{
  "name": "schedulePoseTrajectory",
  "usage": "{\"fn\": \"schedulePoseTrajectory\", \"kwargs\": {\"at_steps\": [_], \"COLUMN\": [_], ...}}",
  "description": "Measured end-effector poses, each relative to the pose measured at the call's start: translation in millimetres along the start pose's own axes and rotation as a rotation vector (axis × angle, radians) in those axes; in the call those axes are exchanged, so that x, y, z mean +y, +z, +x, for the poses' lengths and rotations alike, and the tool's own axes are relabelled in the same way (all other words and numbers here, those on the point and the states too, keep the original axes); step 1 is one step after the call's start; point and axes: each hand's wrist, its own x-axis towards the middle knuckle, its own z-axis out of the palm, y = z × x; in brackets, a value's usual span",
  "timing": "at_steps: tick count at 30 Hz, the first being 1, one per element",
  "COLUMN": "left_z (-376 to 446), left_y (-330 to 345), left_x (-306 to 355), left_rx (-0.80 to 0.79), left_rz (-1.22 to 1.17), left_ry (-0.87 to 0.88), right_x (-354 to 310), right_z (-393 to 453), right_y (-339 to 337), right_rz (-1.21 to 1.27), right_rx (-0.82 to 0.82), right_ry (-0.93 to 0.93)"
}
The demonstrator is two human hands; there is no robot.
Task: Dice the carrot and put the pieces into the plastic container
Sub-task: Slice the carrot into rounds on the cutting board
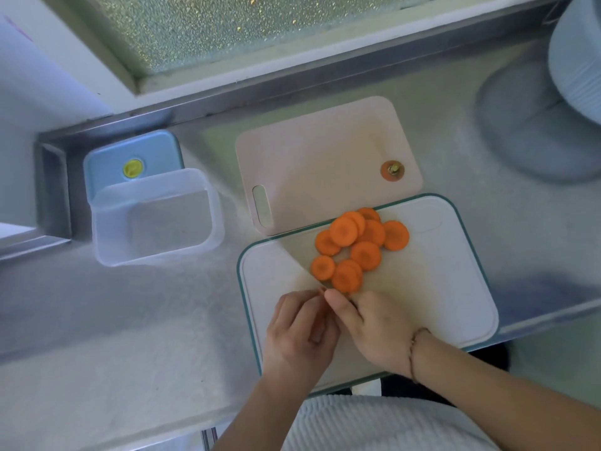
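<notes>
Steel table [130, 320]. White cutting board [439, 288] at near edge, overlapping pink board [325, 151] behind it. Clear plastic container [153, 219] well left, open, no carrot inside. Carrot slices [354, 245] heaped on white board. Left hand [299, 333]: fingers curled, grip pinching small carrot bit [322, 290]. Right hand [374, 323]: thumb touching same bit; its grip cannot tell.

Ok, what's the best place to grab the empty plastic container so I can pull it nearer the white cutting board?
Take the plastic container by its right-hand wall, fingers inside and thumb outside, coming from the white cutting board side. It stands upright and open, so the rim is free there. The blue lid crowds its far edge, and the counter's raised edge lies close on its left.
</notes>
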Motion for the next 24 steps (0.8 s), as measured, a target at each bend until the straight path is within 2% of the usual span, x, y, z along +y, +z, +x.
{"fn": "schedulePoseTrajectory", "kwargs": {"at_steps": [4, 12, 18, 24], "left_z": [-1.5, 0.6, 1.8, -0.8], "left_y": [-2.5, -1.7, -2.4, -3.1], "left_x": [0.8, 4.9, 2.4, -1.5], "left_rx": [-0.017, -0.001, 0.001, 0.009], "left_rz": [0.009, 0.021, -0.012, -0.026], "left_ry": [0.015, 0.02, 0.039, 0.08], "right_x": [-6.0, 1.1, -0.5, -1.6], "right_z": [-17.9, -47.6, -35.9, 7.0], "right_y": [-16.8, -19.6, -15.3, 13.8], "right_rz": [0.075, -0.018, -0.048, -0.061], "right_rx": [0.009, -0.046, -0.084, 0.016], "right_ry": [-0.041, 0.035, 0.058, -0.05]}}
